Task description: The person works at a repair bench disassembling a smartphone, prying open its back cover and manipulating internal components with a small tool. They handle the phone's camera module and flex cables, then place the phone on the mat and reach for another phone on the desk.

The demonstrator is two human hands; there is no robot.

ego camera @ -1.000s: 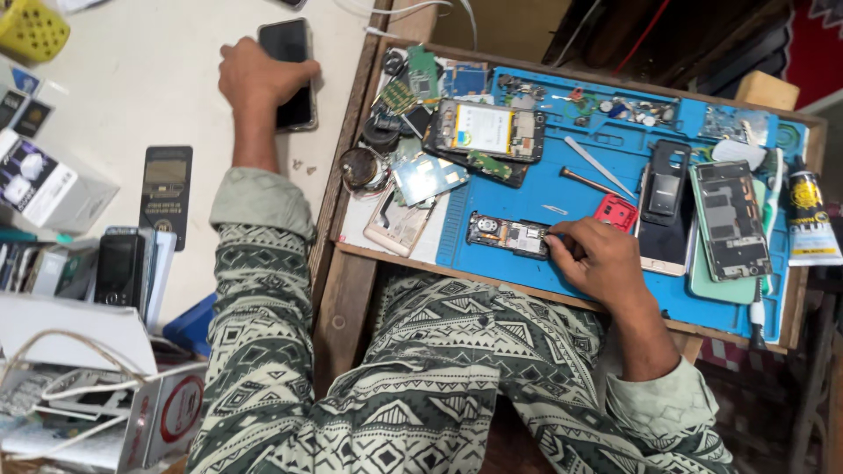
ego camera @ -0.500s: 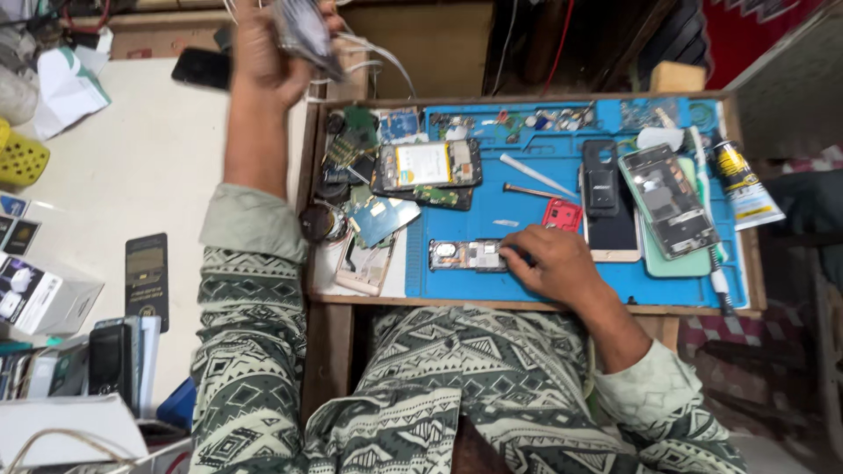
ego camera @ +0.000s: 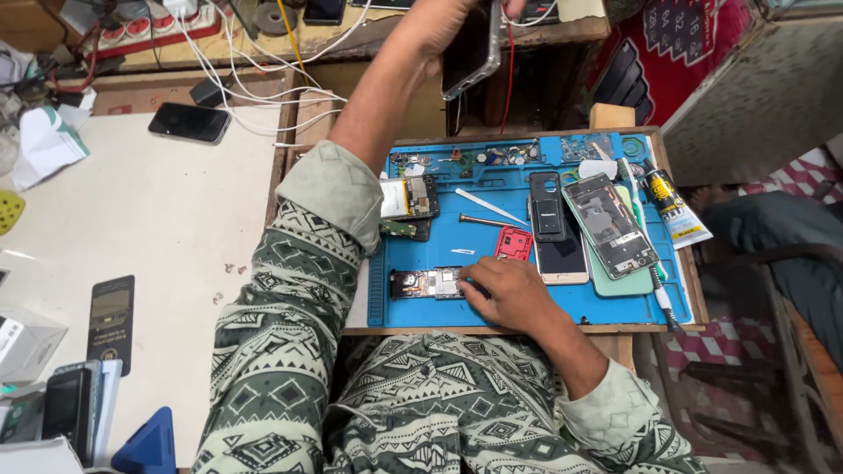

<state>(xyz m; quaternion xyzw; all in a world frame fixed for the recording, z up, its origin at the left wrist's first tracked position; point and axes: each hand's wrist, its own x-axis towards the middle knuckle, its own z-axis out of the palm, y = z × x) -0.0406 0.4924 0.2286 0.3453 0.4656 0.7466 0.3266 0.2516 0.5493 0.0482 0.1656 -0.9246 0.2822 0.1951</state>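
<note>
Bright, even daylight; soft shadows; sharp centre; slight wide-angle stretch at edges; no glare.

A phone (ego camera: 472,48) is held upright, high above the mat, while a small circuit board (ego camera: 428,283), seemingly bare, lies flat.

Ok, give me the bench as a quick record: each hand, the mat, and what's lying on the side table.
left hand: raised above the bench, holding a phone up by its edge
right hand: resting on the blue mat, fingertips at a small circuit board
mat contents: red part, opened phone body, dark phone, glue tube
side table: black phone, dark phone lying flat
</note>
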